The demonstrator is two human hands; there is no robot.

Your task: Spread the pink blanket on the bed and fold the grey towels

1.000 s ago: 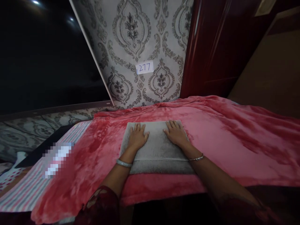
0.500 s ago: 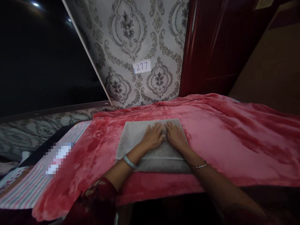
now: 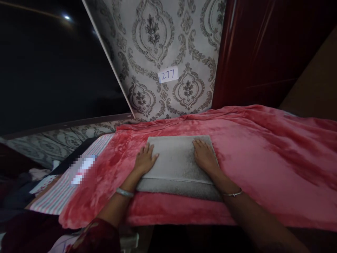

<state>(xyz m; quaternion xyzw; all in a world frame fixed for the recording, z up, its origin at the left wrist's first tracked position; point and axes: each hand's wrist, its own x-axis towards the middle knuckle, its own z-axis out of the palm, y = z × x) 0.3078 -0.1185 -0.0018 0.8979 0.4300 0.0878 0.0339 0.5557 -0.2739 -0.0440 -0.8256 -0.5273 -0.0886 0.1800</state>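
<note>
The left hand [image 3: 144, 161], fingers fanned wide, and the right hand [image 3: 205, 157], fingers straight and closer together, rest at opposite side edges of a rectangular folded grey plush cloth [image 3: 173, 161] lying on a red-and-pink velvety blanket [image 3: 252, 151].

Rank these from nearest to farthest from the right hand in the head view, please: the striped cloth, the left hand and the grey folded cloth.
1. Grey folded cloth: directly under the right hand.
2. Left hand: at that cloth's left edge.
3. Striped cloth: far left, past the left hand.
</note>
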